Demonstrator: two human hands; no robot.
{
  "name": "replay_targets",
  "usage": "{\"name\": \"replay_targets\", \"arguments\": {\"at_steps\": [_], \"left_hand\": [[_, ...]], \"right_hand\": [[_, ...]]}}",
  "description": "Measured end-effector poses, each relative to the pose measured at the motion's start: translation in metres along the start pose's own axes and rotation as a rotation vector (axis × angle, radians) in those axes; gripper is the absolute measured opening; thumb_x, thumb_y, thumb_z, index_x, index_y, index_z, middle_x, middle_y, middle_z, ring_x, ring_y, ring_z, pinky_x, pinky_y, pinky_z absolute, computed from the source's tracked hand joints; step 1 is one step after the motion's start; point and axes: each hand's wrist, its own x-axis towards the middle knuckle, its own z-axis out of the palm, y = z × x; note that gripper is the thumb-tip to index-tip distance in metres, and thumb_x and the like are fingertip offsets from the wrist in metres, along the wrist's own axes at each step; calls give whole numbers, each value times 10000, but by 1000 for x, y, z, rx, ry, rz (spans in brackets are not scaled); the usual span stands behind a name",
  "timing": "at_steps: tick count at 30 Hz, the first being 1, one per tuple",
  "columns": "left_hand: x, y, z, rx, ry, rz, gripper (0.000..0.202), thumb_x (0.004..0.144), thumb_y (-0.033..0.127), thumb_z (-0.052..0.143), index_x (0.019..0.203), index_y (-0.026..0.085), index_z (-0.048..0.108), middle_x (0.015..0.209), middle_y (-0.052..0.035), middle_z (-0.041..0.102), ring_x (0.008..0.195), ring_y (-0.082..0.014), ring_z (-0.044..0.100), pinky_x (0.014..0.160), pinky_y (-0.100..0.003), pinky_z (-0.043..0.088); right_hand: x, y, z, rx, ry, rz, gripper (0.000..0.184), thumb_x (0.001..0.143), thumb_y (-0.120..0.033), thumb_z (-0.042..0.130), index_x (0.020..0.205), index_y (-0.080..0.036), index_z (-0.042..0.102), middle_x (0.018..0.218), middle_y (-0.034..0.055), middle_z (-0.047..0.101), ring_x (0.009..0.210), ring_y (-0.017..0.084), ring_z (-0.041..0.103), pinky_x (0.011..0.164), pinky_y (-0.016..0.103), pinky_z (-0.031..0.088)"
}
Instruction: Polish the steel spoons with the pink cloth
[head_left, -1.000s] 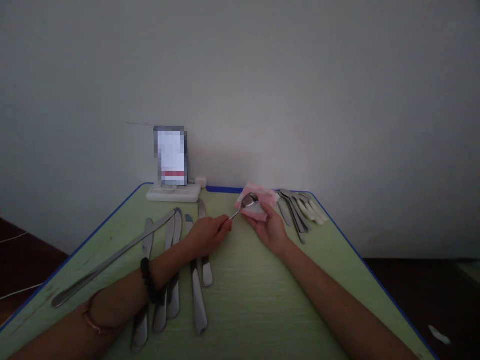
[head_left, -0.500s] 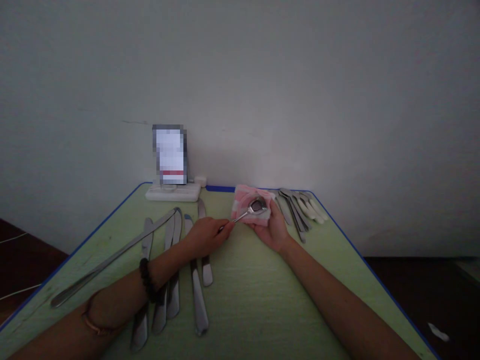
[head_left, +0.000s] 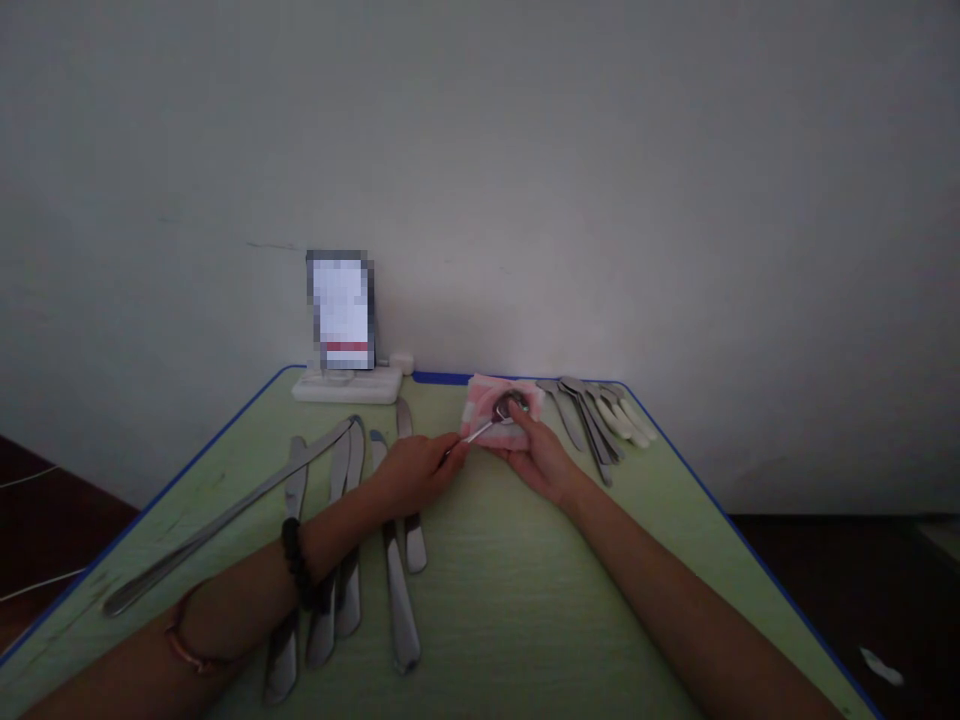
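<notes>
My left hand (head_left: 421,472) is closed around the handle of a metal spoon (head_left: 481,430), whose bowl points up and to the right. Under the bowl lies a folded pink and white cloth (head_left: 480,400), supported from below by my right hand (head_left: 541,455). The right thumb presses on the spoon's bowl, pinning it against the cloth. Beneath and beside my left forearm several table knives (head_left: 401,610) lie on the green table. Just right of the cloth, several spoons (head_left: 589,430) lie in a group, some with pale handles.
A phone (head_left: 343,310) stands upright on a white base (head_left: 349,386) at the back left. A long metal utensil (head_left: 225,520) lies aslant on the left. The green table (head_left: 517,610) has a blue edge and meets a grey wall (head_left: 600,200).
My right thumb has come over onto the spoon's bowl, which it did not cover before. The bowl has shifted slightly left on the cloth. My left hand has hardly moved.
</notes>
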Motion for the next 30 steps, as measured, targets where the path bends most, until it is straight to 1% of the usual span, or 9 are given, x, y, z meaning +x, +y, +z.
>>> {"name": "replay_targets", "arguments": {"at_steps": [5, 8, 10, 12, 15, 18, 21, 27, 30], "left_hand": [[-1, 2, -2, -15, 5, -40, 362, 928, 389, 263, 963, 187, 561, 730, -58, 660, 698, -219, 628, 586, -265, 361], [-1, 2, -1, -147, 50, -49, 322, 925, 369, 281, 1102, 178, 471, 665, -16, 630, 638, -197, 603, 570, -257, 352], [-2, 1, 0, -227, 85, -28, 319, 917, 337, 302, 1170, 173, 407, 649, 12, 610, 603, -178, 579, 570, -250, 353], [-2, 0, 1, -258, 127, 2, 359, 908, 302, 316, 1244, 180, 346, 662, 26, 597, 582, -162, 559, 570, -243, 352], [-2, -2, 3, -250, 174, 48, 394, 917, 281, 293, 1305, 219, 324, 675, 29, 583, 572, -148, 550, 569, -232, 352], [-1, -3, 3, -197, 165, 69, 357, 921, 286, 285, 1239, 227, 434, 683, 13, 597, 589, -151, 565, 579, -235, 361], [-2, -3, 3, -124, 126, 90, 316, 909, 280, 305, 1121, 230, 534, 678, 3, 616, 606, -158, 579, 580, -238, 365], [-2, -1, 1, 5, 81, 116, 286, 883, 299, 353, 1051, 245, 578, 690, 0, 652, 605, -169, 597, 562, -242, 360], [-3, -1, 0, 74, 50, 127, 281, 872, 302, 371, 1038, 266, 594, 622, 7, 640, 591, -180, 605, 554, -245, 357]], "right_hand": [[4, 0, -3, 37, 78, -35, 220, 773, -390, 617, 851, -184, 617, 857, 17, 690, 808, 158, 646, 783, 341, 551], [8, 1, -4, 94, 211, -136, 158, 782, -337, 613, 840, -190, 604, 851, 4, 685, 823, 157, 641, 789, 348, 556], [9, 2, -4, 144, 278, -147, 121, 804, -306, 582, 836, -190, 599, 855, 3, 686, 836, 157, 641, 797, 355, 555], [10, 2, -4, 163, 285, -136, 99, 815, -275, 561, 828, -185, 601, 852, 8, 689, 839, 157, 644, 800, 354, 555], [9, 2, -3, 119, 190, -109, 82, 780, -210, 595, 853, -178, 608, 857, 11, 693, 821, 160, 649, 814, 370, 549], [7, 4, -3, 59, 82, -77, 174, 731, -181, 641, 902, -170, 615, 879, 19, 695, 800, 170, 655, 829, 400, 540], [6, 5, -3, 30, 61, -69, 185, 713, -178, 659, 893, -161, 621, 883, 24, 695, 801, 171, 655, 838, 404, 535], [12, 4, -8, 141, 252, -121, 83, 770, -248, 616, 831, -191, 611, 842, -3, 694, 814, 152, 642, 806, 366, 551], [12, 3, -8, 122, 263, -131, 75, 748, -210, 621, 820, -188, 618, 833, -4, 692, 799, 148, 637, 778, 339, 555]]}}
